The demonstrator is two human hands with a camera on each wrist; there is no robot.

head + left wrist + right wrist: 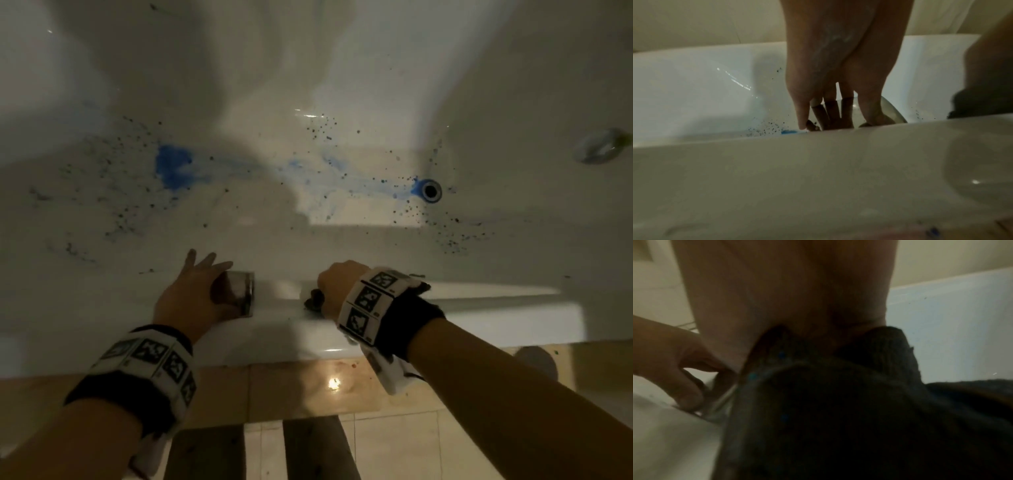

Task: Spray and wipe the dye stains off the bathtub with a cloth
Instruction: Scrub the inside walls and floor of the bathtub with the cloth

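The white bathtub (479,308) has a bright blue dye patch (173,169) on its floor, a paler blue smear (342,174) running to the drain (431,190), and dark specks scattered around. On the near rim my left hand (191,291) holds a clear glass (238,291), fingers on its far side and thumb on the near side. In the left wrist view the fingers (830,113) show through the glass (892,110). To its right on the rim, my right hand (339,281) grips a dark cloth (315,299). That cloth (838,418) fills the right wrist view.
A chrome fitting (599,145) sits on the tub's right end wall. Below the rim are beige floor tiles and a dark slatted mat (318,448) at my feet. The tub's far wall rises behind the stains.
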